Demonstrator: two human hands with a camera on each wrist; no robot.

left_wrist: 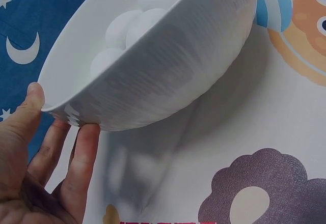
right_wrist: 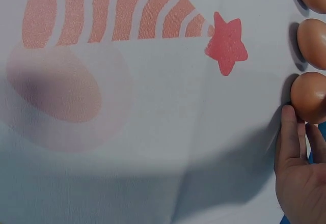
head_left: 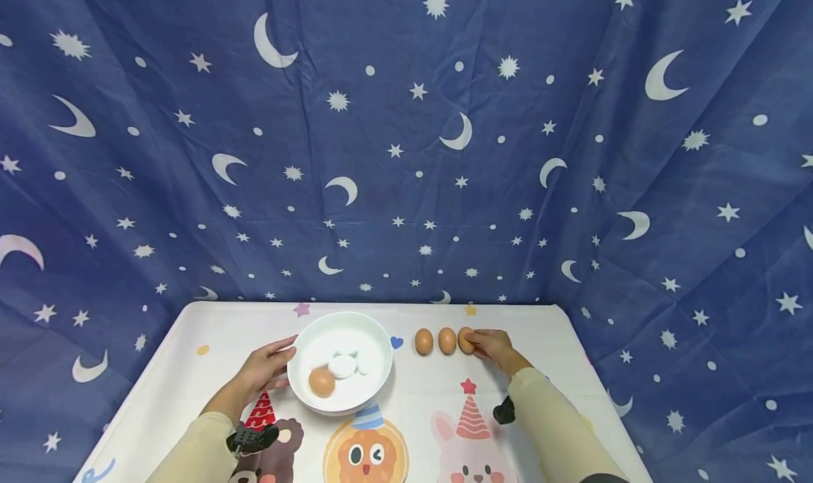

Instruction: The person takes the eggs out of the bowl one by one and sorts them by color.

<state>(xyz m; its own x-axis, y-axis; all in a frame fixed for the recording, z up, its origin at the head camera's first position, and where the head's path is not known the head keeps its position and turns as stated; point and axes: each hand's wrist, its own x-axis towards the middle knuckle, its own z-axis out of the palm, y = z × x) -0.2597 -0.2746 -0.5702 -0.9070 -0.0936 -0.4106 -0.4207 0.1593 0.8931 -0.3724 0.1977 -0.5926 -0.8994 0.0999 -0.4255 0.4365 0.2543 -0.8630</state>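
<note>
While the left hand grips the glossy white round bowl by its rim, thumb on top, right hand fingers touch the rightmost smooth brown oval egg, end of a row of three on the white cartoon-print counter; can't tell if they've closed round it. Egg probably light, hard-shelled but fragile, rolls easily; best held gently round its middle.

Bowl, 3 tabletop eggs obstruct; passable gap between.
</note>
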